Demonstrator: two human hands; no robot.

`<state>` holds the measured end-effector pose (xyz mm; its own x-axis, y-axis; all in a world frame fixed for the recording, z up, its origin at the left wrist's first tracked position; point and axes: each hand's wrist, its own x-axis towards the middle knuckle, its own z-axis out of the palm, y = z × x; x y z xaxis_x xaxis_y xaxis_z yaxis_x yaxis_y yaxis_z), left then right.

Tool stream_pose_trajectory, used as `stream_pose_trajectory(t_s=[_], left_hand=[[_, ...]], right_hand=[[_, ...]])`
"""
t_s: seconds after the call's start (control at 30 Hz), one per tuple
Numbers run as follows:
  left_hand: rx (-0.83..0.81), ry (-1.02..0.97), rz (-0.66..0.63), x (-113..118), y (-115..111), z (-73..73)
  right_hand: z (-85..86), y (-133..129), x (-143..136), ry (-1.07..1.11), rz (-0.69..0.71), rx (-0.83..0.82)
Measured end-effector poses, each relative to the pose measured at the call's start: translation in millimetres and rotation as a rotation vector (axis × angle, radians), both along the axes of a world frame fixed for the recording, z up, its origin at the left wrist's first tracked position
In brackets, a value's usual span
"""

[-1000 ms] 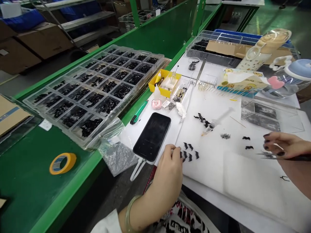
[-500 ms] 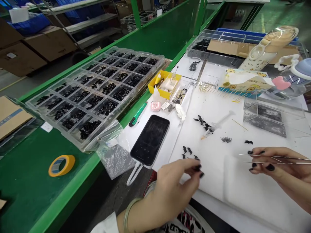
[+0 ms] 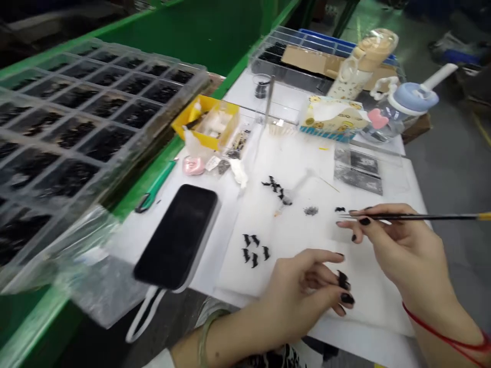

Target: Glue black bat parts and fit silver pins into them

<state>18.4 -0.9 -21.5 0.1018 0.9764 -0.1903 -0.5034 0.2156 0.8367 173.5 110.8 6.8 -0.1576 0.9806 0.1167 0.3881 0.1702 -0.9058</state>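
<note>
My left hand [image 3: 307, 294] hovers above the white work sheet [image 3: 299, 235], its thumb and fingers bent round a small black bat-shaped piece [image 3: 343, 280]. Thin dark tweezers [image 3: 418, 216] lie in the grip of my right hand [image 3: 406, 245], tips pointing left. Just beyond those tips lies a single black piece [image 3: 339, 209]. Several black bat-shaped pieces [image 3: 254, 259] rest in a group left of my left hand. Farther off are a small heap of grey bits [image 3: 310, 210], a blurred clear syringe [image 3: 301, 185] and a cluster of black pieces [image 3: 273, 184].
A black phone [image 3: 176, 235] with a white cable lies left of the sheet, beside a green cutter knife [image 3: 157, 186]. Behind stand a yellow box [image 3: 180, 125], a tissue pack [image 3: 332, 122] and a blue-lidded cup [image 3: 410, 97]. A compartment tray [image 3: 134, 138] fills the left.
The view has swung left and closer. My right hand has turned the tweezers, their tips now near the lone black piece. My left hand has moved right, away from the group of black pieces.
</note>
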Motion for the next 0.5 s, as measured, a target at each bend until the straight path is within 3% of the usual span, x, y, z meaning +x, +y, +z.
stream_pose_trajectory(t_s=[0.3, 0.5], left_hand=[[-0.180, 0.054, -0.053, -8.6, -6.1, -2.9], [-0.299, 0.143, -0.068, -9.3, -17.5, 10.1]], right_hand=[[-12.9, -3.0, -14.9, 0.077, 0.119, -0.070], [-15.8, -4.6, -15.4, 0.048, 0.141, -0.107]])
